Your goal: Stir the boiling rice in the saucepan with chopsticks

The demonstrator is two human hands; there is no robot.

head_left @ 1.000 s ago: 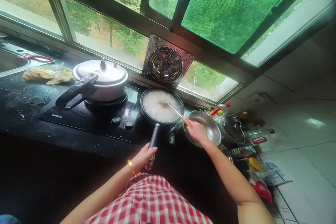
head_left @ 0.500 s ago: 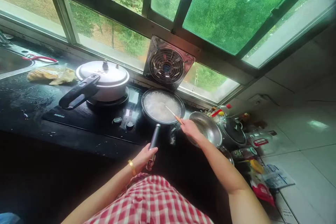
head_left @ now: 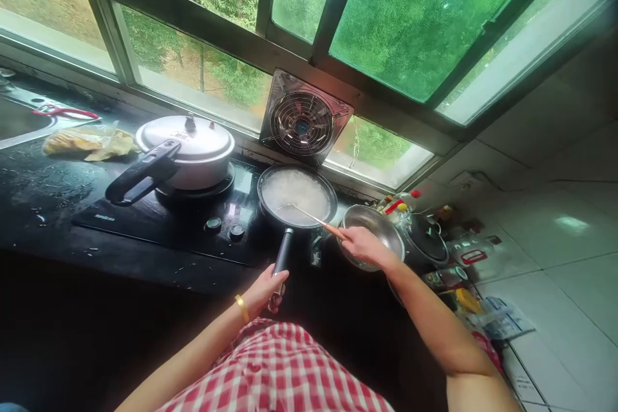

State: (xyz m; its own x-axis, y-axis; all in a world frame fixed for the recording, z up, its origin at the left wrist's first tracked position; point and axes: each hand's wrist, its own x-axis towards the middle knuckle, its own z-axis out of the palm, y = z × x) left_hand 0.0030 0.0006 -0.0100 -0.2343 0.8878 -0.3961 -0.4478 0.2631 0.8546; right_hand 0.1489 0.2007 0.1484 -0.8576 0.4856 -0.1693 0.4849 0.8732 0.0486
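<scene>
A dark frying pan (head_left: 333, 209) sits on the right side of the stove, filled with pale, foaming, steaming liquid (head_left: 294, 190). My left hand (head_left: 270, 286) is closed round the pan's black handle (head_left: 284, 251). In my right hand (head_left: 364, 246), closed over a metal strainer, is a utensil with an orange-brown handle (head_left: 334, 230) and a thin metal shaft. Its tip dips into the liquid near the pan's front, so the kind of head is hidden.
A pressure cooker (head_left: 186, 148) stands on the left burner, its handle pointing toward me. The metal strainer (head_left: 381, 232), a lidded pot (head_left: 427, 238) and several bottles crowd the right. An exhaust fan (head_left: 303, 125) is behind the pan; a bag of food (head_left: 89, 141) lies left.
My right hand has moved right and slightly down, drawing the utensil's tip toward the pan's front left. My left hand keeps its hold on the handle.
</scene>
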